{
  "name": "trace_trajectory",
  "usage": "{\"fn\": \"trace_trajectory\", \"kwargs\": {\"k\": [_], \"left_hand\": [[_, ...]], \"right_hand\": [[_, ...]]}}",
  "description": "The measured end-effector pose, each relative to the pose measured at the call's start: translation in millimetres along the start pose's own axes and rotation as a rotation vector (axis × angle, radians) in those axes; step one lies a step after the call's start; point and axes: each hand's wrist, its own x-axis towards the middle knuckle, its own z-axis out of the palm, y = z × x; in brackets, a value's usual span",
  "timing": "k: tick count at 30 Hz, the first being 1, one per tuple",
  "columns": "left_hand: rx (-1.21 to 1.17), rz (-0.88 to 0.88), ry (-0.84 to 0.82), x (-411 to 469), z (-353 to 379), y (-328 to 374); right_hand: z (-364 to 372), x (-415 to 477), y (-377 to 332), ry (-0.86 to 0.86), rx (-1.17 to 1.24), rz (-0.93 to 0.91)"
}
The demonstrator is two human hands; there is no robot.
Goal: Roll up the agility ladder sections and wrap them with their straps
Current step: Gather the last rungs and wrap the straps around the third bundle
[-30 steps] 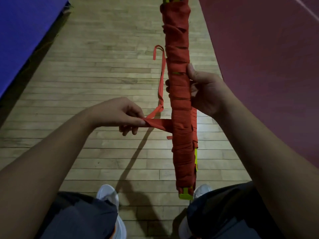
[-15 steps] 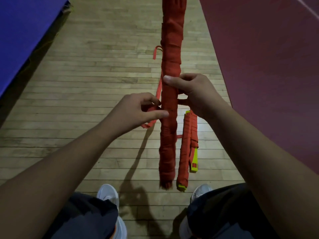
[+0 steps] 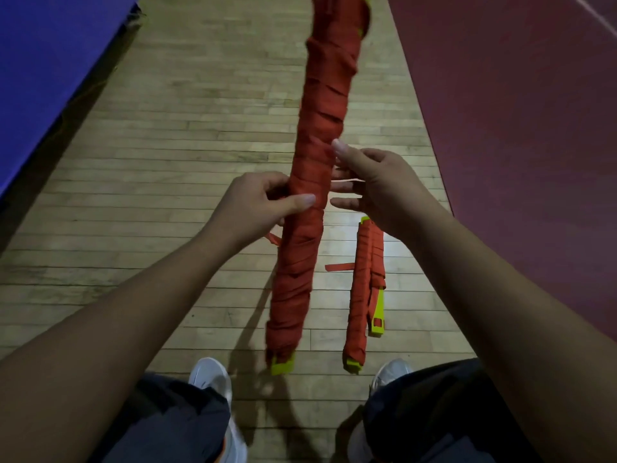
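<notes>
A long ladder bundle (image 3: 319, 135), yellow rungs wound in red strap, is held lengthwise in front of me, its yellow near end low above my feet. My left hand (image 3: 257, 203) grips its middle from the left, thumb across the top. My right hand (image 3: 374, 182) is on the bundle's right side with its thumb on the wrap and fingers spread behind it. A short loose strap end (image 3: 274, 238) hangs under my left hand. A second, smaller wrapped bundle (image 3: 364, 292) lies on the floor to the right, a strap tail sticking out to its left.
I am over a wooden plank floor (image 3: 167, 162). A blue mat (image 3: 50, 61) borders it on the left and a dark red mat (image 3: 517, 111) on the right. My white shoes (image 3: 210, 379) and dark trousers are at the bottom edge.
My left hand drew the loose strap in against the bundle and now grips the bundle. The long strap loop on the left is gone. The bundle tilted, and the second bundle came into view.
</notes>
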Motion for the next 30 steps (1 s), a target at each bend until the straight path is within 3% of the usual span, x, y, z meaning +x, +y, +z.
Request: {"fn": "trace_trajectory", "kwargs": {"k": [4, 11, 14, 18, 22, 26, 30], "left_hand": [[-0.24, -0.023, 0.013, 8, -11, 0], [-0.676, -0.042, -0.028, 9, -26, -1], [-0.581, -0.009, -0.069, 7, -33, -6], [-0.274, 0.068, -0.172, 2, -52, -6], [0.088, -0.038, -0.304, -1, -67, -12], [-0.046, -0.044, -0.253, -2, -70, -11], [-0.221, 0.027, -0.058, -4, -51, 3]], "right_hand": [[-2, -1, 11, -0.095, 0.049, 0.089], [16, -18, 20, -0.45, 0.189, 0.281], [23, -22, 21, -0.386, 0.122, 0.235], [19, -25, 17, -0.367, 0.075, 0.127], [10, -23, 10, -0.314, 0.078, 0.025], [1, -20, 10, -0.173, -0.008, -0.067], [4, -21, 16, -0.116, -0.068, -0.088]]}}
